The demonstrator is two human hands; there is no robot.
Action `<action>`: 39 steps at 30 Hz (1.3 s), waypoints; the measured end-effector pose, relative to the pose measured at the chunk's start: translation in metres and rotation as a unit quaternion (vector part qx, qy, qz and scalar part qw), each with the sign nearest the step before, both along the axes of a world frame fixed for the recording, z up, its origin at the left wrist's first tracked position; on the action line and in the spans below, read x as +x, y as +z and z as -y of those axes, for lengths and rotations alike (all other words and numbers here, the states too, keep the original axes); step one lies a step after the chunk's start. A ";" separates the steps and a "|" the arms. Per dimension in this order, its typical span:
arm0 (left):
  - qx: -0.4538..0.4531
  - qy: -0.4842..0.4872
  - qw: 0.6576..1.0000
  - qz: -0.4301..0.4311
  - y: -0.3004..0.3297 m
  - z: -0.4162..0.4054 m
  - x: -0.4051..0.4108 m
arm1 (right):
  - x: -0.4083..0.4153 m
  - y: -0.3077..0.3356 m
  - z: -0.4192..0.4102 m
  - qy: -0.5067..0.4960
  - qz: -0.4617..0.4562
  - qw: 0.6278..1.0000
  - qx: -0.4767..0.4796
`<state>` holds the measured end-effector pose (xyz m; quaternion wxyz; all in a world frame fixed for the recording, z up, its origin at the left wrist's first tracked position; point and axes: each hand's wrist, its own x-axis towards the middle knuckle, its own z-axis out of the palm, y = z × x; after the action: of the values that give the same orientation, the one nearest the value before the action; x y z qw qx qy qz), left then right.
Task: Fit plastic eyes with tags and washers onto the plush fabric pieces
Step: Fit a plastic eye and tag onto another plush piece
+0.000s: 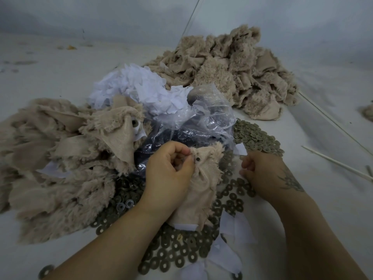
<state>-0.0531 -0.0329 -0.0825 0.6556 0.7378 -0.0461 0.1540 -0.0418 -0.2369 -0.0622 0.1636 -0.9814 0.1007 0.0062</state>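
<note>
Nearest the camera, flat olive-grey round plastic washers (177, 257) with centre holes lie scattered thickly on the pale grey table (60, 263), mixed with loose white fabric tags (228, 257). Both bare forearms reach up over this spread. The left hand (171, 174) has its fingers curled round a beige plush fabric piece (201, 190), thumb and forefinger pinching the cloth at its upper left edge. The piece is turned smooth woven backing up, its long axis running from the near edge away from the person, with furry pile showing along the top and right border. A small dark eye post (197, 158) pokes up through the backing just beside the left fingertips, pointing toward the camera. The right hand (268, 172), tattooed on its back, rests on the washers just right of the piece, fingers curled in a pinch; whether it holds a washer or tag I cannot tell.

Behind the hands sits a crumpled clear plastic bag of dark eyes (193, 130), with a heap of white tags (137, 91) behind it. A pile of beige plush pieces (56, 158) lies to the left, and a larger beige plush heap (232, 71) sits far right. Thin white sticks (335, 166) lie on the table at right
</note>
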 end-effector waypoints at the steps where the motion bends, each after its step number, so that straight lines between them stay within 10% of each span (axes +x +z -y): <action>1: -0.001 -0.001 1.000 0.000 0.000 0.000 0.000 | -0.001 0.001 -0.001 -0.002 -0.005 1.000 -0.005; 8: 0.010 -0.003 1.000 0.004 -0.002 -0.002 0.000 | -0.002 0.007 -0.005 0.008 -0.039 0.998 -0.041; 11: 0.013 0.001 1.000 0.002 -0.001 -0.002 0.000 | -0.006 0.004 -0.009 0.002 0.081 0.996 0.026; 16: 0.019 0.005 1.000 -0.004 -0.001 -0.002 0.000 | -0.024 0.034 -0.038 0.139 0.350 0.868 0.324; 23: 0.002 -0.027 1.000 -0.010 0.001 -0.003 0.001 | -0.023 0.022 -0.065 0.174 0.178 0.861 0.444; 39: -0.121 -0.061 0.988 -0.070 0.005 -0.004 0.002 | -0.018 0.003 -0.074 0.110 0.178 0.830 0.517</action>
<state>-0.0507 -0.0292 -0.0772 0.7497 0.6580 -0.0259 0.0656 -0.0599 -0.1626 -0.0592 0.6604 -0.7422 -0.0565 -0.0991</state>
